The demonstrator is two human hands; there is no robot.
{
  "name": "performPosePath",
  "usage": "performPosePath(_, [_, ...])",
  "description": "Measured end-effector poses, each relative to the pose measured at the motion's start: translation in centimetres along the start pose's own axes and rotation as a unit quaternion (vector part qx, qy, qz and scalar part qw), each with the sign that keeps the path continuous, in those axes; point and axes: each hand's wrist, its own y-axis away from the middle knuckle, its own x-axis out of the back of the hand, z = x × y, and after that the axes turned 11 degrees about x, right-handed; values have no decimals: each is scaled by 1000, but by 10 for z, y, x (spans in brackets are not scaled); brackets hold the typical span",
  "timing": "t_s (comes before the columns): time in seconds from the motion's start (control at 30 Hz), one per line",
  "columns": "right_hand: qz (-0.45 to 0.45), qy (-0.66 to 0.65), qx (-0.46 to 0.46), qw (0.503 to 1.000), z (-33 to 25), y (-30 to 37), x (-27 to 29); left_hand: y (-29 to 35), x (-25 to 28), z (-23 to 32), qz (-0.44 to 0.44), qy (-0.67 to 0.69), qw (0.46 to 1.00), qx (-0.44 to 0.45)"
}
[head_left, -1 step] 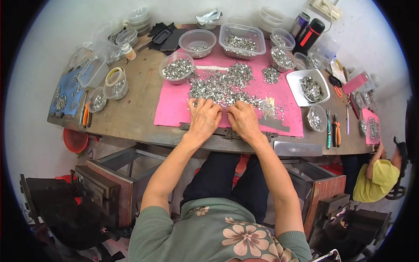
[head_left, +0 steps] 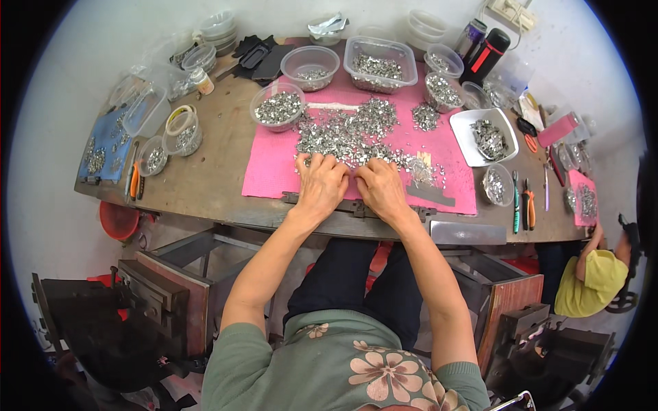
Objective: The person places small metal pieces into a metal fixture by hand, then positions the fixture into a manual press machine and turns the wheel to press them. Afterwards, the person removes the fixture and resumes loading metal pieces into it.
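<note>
A wide heap of small silvery metal pieces point(head_left: 349, 133) is spread over a pink mat point(head_left: 267, 161) on the workbench. Both hands are at the heap's near edge, a short gap between them. My left hand point(head_left: 320, 181) is curled, thumb and fingertips pinched together. My right hand point(head_left: 381, 186) faces it in a similar pinch. Whatever the fingertips hold is too small or too hidden to name. Just below my hands, a dark metal strip point(head_left: 358, 207) runs along the bench edge. Thin pale pins or wires point(head_left: 418, 170) lie right of my right hand.
Round tubs point(head_left: 277, 109) and a rectangular tub point(head_left: 380, 67) of metal pieces stand behind the heap. To the right are a white tray point(head_left: 460, 130), pliers point(head_left: 528, 209) and a flat metal plate point(head_left: 468, 233). Orange-handled pliers point(head_left: 134, 179) lie left. A co-worker's yellow shirt point(head_left: 593, 284) shows far right.
</note>
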Motion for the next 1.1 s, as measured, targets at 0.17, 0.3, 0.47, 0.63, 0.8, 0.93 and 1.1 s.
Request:
performPosePath(0.17, [-31,-11,-6,999,0,-2,-2,-4,-2,-1,-27,-6,1000,-3])
performPosePath(0.3, [-23,-60,-20,998,6,-7,-5,-6,-1,-3,-24,1,1000,2])
performPosePath(0.47, [-18,-65,-10,998,10,-4,5,-5,2,3,-33,15,999,1])
performPosePath(0.63, [-25,-252,-164,953,6,21,61,13,13,30,-53,122,991,-19])
performPosePath(0.8, [-21,-184,-113,976,3,58,77,23,-4,55,-71,165,982,-57])
performPosePath(0.93, [-16,-109,-92,990,-1,69,75,25,-16,63,-71,166,980,-83])
performPosePath(1.1, [-19,-77,-68,995,-2,73,74,28,-20,66,-61,147,983,-87])
